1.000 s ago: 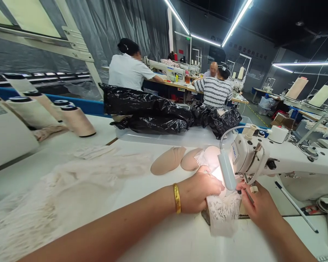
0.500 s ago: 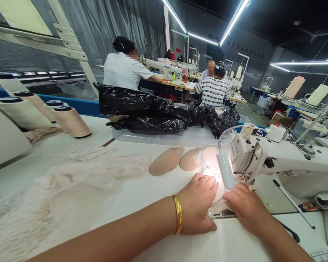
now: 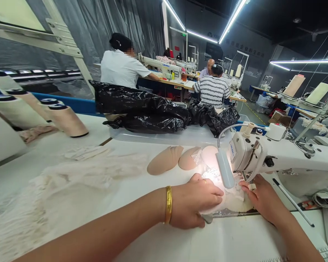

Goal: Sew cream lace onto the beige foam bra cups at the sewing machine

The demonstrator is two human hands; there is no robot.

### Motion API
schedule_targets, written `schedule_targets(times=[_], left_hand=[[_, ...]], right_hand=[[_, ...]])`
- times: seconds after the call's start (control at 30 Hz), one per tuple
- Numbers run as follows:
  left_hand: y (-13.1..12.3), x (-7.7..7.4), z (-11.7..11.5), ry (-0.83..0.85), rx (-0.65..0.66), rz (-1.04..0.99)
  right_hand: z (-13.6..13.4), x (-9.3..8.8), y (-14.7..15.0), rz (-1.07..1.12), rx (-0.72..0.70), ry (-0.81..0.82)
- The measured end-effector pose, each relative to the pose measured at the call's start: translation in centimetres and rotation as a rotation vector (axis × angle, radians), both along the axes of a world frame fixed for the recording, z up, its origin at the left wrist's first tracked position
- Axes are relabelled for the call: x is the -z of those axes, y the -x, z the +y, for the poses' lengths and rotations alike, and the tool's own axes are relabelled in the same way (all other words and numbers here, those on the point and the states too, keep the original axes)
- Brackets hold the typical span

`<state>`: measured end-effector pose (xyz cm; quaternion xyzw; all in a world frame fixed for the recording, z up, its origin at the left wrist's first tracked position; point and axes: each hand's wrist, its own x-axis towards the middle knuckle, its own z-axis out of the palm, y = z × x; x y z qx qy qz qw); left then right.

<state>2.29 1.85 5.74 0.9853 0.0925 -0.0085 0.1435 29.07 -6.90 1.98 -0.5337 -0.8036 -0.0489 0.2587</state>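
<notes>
Pressing down with fingers laid loosely open, the left hand (image 3: 194,200) holds the pale lace piece (image 3: 235,201) under the sewing machine (image 3: 278,160) head, while the right hand (image 3: 262,200) pinches its edge beside the needle.

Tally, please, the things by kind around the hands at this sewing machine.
Loose beige cups: 3
Lace piece under the left hand and right hand: 1
Sewing machine: 1
Lamp: 1
Gold bangle: 1
Total: 7
</notes>
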Motion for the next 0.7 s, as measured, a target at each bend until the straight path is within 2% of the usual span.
schedule_targets(times=[0.1,0.17,0.37,0.57,0.7], left_hand=[[0.0,0.7,0.3,-0.048,0.026,-0.009],[-0.1,1.3,0.6,-0.062,0.028,-0.034],[-0.4,3.2,2.2,-0.102,0.012,-0.159],[-0.5,5.1,3.5,-0.183,0.049,-0.232],[-0.7,5.2,3.8,-0.204,0.088,-0.333]], right_hand=[[-0.3,0.3,1.2,0.086,-0.196,0.121],[-0.3,0.7,2.1,0.094,-0.24,0.176],[0.0,1.9,2.1,-0.072,-0.044,0.119],[-0.3,2.2,1.6,-0.034,-0.141,0.125],[-0.2,2.1,1.6,-0.061,-0.098,0.148]])
